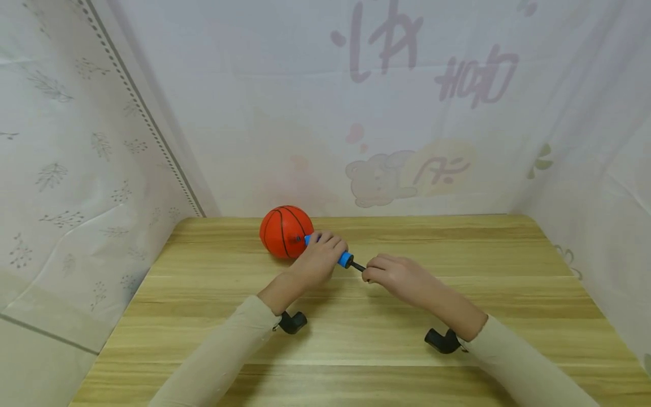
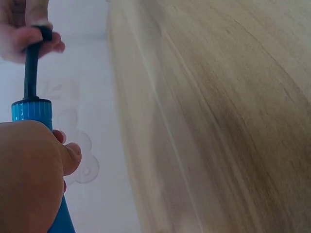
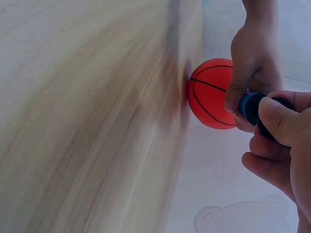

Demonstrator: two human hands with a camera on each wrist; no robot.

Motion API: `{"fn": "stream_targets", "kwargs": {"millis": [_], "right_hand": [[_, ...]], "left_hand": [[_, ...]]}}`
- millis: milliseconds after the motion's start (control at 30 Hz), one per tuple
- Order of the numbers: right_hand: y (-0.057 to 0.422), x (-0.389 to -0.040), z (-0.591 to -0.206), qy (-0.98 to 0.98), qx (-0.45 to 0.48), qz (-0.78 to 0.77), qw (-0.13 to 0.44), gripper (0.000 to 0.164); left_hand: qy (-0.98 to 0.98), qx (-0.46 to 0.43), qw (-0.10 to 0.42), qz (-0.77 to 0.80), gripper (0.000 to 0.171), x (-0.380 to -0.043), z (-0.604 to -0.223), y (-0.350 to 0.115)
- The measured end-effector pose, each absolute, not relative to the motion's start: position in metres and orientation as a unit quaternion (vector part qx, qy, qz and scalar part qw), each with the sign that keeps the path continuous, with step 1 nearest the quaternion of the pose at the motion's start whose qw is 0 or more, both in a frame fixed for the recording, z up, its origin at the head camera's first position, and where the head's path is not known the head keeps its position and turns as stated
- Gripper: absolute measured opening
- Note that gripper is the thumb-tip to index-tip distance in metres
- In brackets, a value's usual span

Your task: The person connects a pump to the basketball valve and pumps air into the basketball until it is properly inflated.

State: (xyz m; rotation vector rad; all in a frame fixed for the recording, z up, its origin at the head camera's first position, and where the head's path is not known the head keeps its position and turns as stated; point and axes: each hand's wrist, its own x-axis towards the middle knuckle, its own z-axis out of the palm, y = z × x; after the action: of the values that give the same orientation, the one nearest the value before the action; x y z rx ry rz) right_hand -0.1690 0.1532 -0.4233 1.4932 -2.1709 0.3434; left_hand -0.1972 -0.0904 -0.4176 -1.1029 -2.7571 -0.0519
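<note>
A small red toy basketball (image 1: pixel 286 226) with black lines rests toward the back of the wooden table. Fingers of my left hand (image 1: pixel 321 260) wrap the blue barrel of a hand pump (image 1: pixel 346 259), whose front end meets the ball's side. My right hand (image 1: pixel 399 278) pinches the black handle (image 2: pixel 44 33) at the pump's other end. Part of the black rod (image 2: pixel 31 73) shows between barrel and handle. From the right wrist view, the ball (image 3: pixel 210 94) sits beyond the left hand, partly covered by it.
Under the hands lies a light wood-grain table (image 1: pixel 356 339). A pale printed cloth (image 1: pixel 285 113) hangs behind it, with similar cloth at both sides. Black wrist mounts (image 1: pixel 293 323) stick out below each forearm.
</note>
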Motion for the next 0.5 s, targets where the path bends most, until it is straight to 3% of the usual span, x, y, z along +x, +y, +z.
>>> {"fn": "stream_targets", "kwargs": {"millis": [233,500], "right_hand": [[0.1457,-0.1745,-0.4287,-0.792,0.547,0.128,0.241,0.017],[0.1507,-0.1719,-0.4332,-0.789,0.545,0.126,0.256,0.021]], "left_hand": [[-0.922,-0.376,0.088,-0.011,0.026,-0.1979,-0.4200,-0.0883],[-0.928,-0.367,0.062,-0.017,0.026,-0.2019,-0.4181,-0.0937]]}}
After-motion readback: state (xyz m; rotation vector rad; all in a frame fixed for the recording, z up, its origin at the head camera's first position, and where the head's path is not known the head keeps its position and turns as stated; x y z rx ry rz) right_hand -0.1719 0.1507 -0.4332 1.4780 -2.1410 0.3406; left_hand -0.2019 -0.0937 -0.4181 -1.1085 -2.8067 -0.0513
